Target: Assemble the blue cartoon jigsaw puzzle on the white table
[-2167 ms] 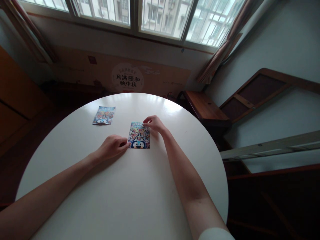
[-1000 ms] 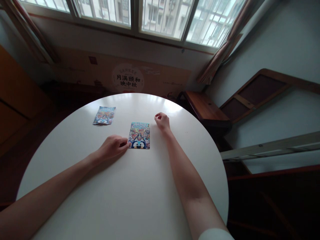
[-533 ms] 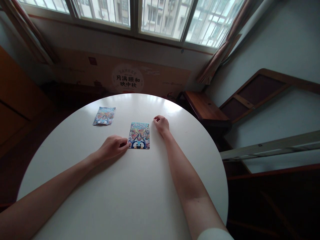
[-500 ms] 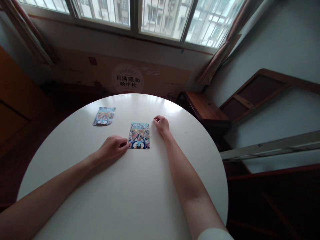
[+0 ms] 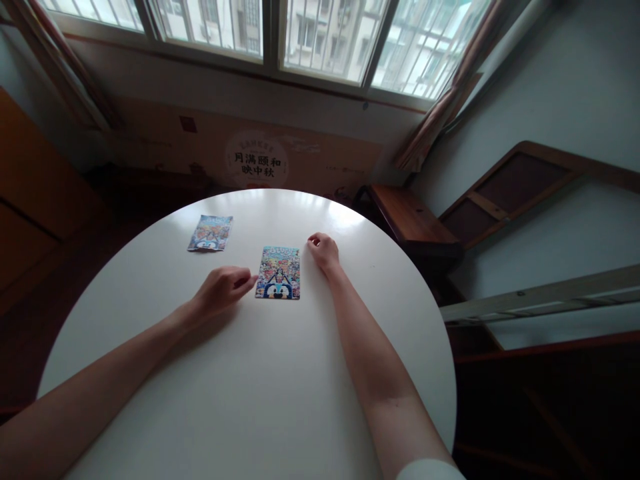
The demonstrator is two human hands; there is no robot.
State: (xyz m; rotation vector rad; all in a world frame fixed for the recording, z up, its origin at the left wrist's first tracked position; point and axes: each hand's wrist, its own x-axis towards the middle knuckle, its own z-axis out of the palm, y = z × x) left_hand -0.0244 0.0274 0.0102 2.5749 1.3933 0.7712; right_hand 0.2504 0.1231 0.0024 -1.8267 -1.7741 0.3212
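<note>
A flat, colourful picture card (image 5: pixel 279 272) with a blue cartoon animal's face along its bottom lies on the round white table (image 5: pixel 280 373). Left of it is my left hand (image 5: pixel 223 289), fingers curled in and thumb pointing at the card's left edge; nothing shows in its grip. My right hand (image 5: pixel 324 252) rests on the tabletop just beyond the card's right edge, fingers loosely curled towards the thumb and holding nothing visible. Farther back on the left lies a slightly crumpled packet (image 5: pixel 211 233) with a similar print, apart from both hands.
Behind the table, a beige printed panel (image 5: pixel 320 157) stands under the barred window (image 5: pixel 333 40). A brown wooden bench (image 5: pixel 413 213) is beyond the table's right edge. A wooden-framed piece (image 5: pixel 515 187) leans by the right wall, and an orange-brown cabinet (image 5: pixel 35 180) stands at left.
My left hand has drawn slightly up and left, so its thumb now sits a little off the card's edge. My right hand stays in place beside the card.
</note>
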